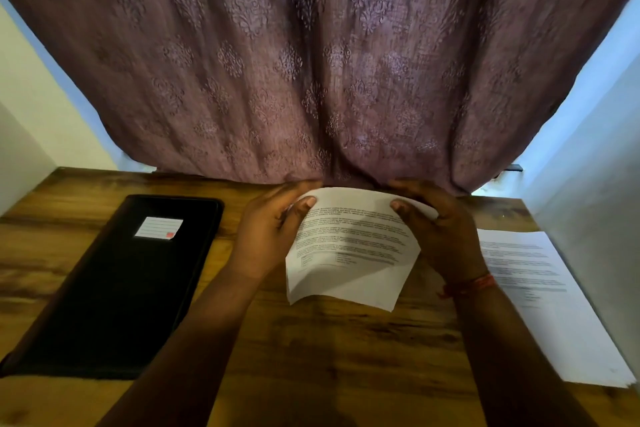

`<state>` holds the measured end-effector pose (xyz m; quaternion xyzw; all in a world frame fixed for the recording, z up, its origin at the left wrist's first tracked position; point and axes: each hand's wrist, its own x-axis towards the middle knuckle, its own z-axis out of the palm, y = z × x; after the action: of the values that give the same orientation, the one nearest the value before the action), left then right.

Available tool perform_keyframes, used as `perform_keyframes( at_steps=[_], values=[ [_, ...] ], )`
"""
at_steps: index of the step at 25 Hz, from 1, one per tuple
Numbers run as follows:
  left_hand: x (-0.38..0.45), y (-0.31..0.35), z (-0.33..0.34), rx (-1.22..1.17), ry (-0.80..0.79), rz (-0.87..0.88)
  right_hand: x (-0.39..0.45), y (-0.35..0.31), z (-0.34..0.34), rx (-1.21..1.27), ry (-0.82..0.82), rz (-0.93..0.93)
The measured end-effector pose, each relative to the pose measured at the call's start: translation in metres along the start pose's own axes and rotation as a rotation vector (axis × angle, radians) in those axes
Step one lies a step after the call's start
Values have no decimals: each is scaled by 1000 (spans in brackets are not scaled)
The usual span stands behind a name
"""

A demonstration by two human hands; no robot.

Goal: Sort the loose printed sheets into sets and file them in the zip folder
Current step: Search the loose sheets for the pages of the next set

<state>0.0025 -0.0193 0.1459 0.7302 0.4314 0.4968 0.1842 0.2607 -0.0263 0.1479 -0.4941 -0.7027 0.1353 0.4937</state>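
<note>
Sorting step: the left hand (268, 232) and right hand (440, 232) each pinch the top corners of a printed sheet (349, 250) held above the table (329, 357). Next, it likely joins the pile (540, 298) at right; the black folder (117, 288) lies closed at left.

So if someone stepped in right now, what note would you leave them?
Left hand and right hand each pinch a top corner of one printed sheet, held curved above the table.
Folder lies closed at the left, label up.
Pile of sheets lies at the right.
Done: hard to tell; nothing visibly filed.
Left: place this sheet in a set, sort the pile, open the folder, file.
</note>
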Motion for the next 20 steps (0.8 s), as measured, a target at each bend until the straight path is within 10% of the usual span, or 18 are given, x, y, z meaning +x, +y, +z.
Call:
perform_keyframes(
  at_steps=[6, 20],
  values=[
    [1, -7, 3, -31, 55, 3, 7, 4, -2, -133, -23, -193],
    [-4, 2, 12, -271, 98, -228, -4, 5, 5, 217, 83, 131]
  ],
)
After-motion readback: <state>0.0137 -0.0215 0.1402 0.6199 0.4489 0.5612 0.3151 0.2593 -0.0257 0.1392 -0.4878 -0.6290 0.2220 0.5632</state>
